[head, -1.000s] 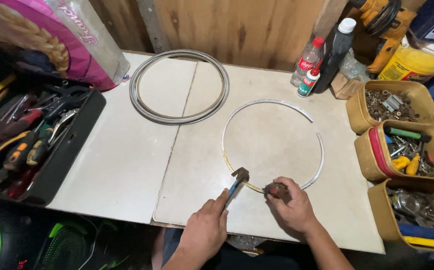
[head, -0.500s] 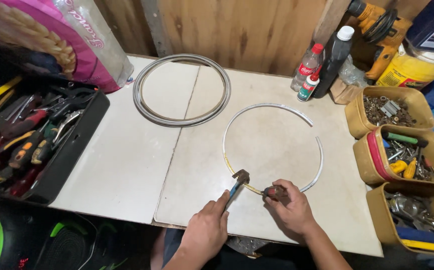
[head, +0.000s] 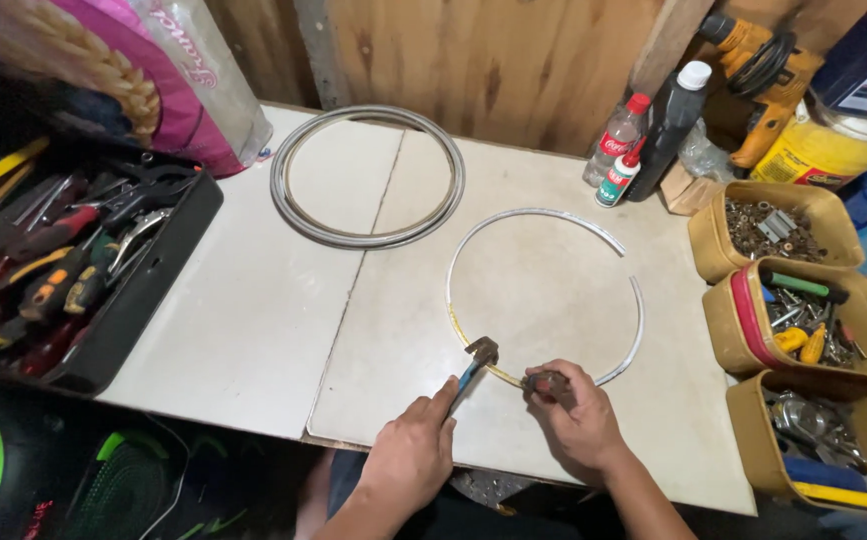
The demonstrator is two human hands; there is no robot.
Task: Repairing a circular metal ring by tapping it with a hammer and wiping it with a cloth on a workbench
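On workbench: left hand (head: 410, 452) grips blue-handled pliers (head: 474, 361), right hand (head: 575, 420) pinches second pliers (head: 545, 383) on white hoop (head: 453, 300). Tan bins (head: 705, 240) hold screws (head: 763, 228), screwdrivers (head: 799, 286); black tray (head: 143, 300) holds hand tools (head: 43, 265).

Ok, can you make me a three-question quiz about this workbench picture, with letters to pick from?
1. Where is the grey ring?
A. In the tool tray
B. On the white table, beyond the thin hoop
C. In a tub

2. How many brown tubs stand on the right?
A. One
B. Three
C. Six

3. The thin hoop is:
A. Gapped on its right side
C. Hanging on the wall
B. Closed all round

Answers: 1 B, it lies flat past the hoop. 2 B, three in a row. 3 A, its ends don't meet.
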